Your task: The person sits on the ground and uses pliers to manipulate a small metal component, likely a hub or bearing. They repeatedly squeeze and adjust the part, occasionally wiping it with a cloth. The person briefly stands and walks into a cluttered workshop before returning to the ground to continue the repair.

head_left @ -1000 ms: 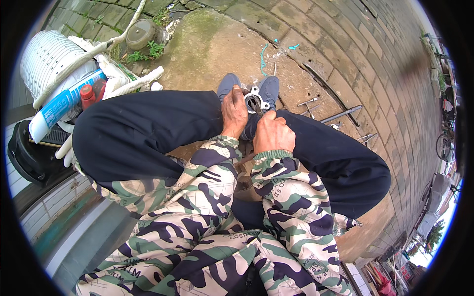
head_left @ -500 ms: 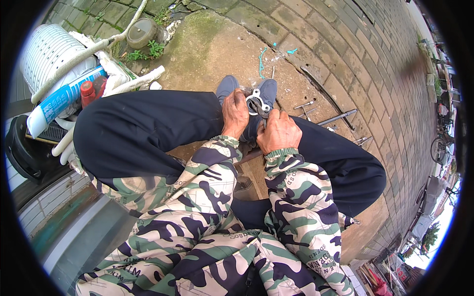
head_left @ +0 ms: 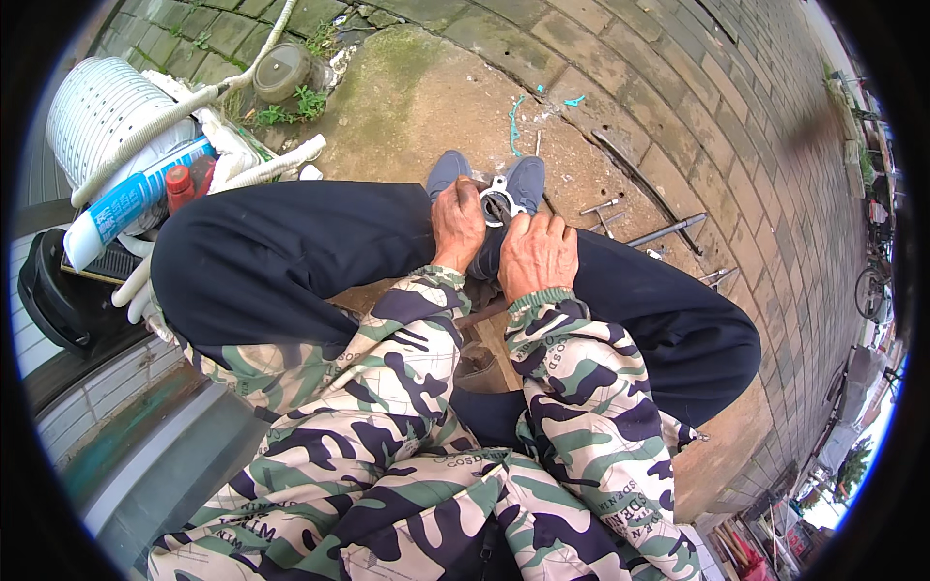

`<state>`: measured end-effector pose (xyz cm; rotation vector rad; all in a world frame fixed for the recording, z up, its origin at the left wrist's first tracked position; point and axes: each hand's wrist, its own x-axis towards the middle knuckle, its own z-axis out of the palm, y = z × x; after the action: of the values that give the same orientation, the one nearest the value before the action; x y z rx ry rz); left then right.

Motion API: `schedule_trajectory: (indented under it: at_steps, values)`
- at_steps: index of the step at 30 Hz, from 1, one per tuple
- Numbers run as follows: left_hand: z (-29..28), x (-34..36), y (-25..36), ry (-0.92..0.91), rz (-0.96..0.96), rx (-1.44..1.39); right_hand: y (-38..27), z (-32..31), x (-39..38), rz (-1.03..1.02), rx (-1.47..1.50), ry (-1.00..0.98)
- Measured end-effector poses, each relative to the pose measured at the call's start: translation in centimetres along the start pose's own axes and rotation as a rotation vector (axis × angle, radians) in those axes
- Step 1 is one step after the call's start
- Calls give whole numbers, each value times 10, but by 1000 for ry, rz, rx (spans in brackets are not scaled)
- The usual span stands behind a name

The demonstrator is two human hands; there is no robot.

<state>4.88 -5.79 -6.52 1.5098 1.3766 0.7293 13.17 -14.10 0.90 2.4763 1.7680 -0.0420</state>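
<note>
My left hand (head_left: 457, 225) is closed on the edge of a silvery metal ring (head_left: 499, 183) with small lugs, held out between my knees, above my shoes. My right hand (head_left: 537, 254) is closed just to the right of it and grips a dark tool that looks like pliers (head_left: 501, 205). The tool's jaws show inside the ring's opening, while its handles are hidden under my right fingers. Whether the jaws bite on the ring cannot be made out.
Right of my shoes lie a small T-shaped tool (head_left: 601, 206), a long metal bar (head_left: 666, 230) and turquoise scraps (head_left: 513, 126). At left stand a white perforated basket (head_left: 102, 116), a red-capped bottle (head_left: 179, 186) and a pale hose (head_left: 271, 163). A round lidded pot (head_left: 282, 73) sits beyond.
My right hand has shifted slightly left and turned, so its knuckles now cover more of the pliers. The ring has turned or tilted a little in my left hand.
</note>
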Motion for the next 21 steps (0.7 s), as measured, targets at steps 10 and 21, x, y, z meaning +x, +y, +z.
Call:
schedule_trajectory:
  at_steps: [10, 21]
  values:
    - [8, 2, 5, -40, 49, 26, 22, -7, -1, 147, 353, -48]
    - [1, 2, 4, -76, -19, 29, 17, -7, -6, 135, 386, 33]
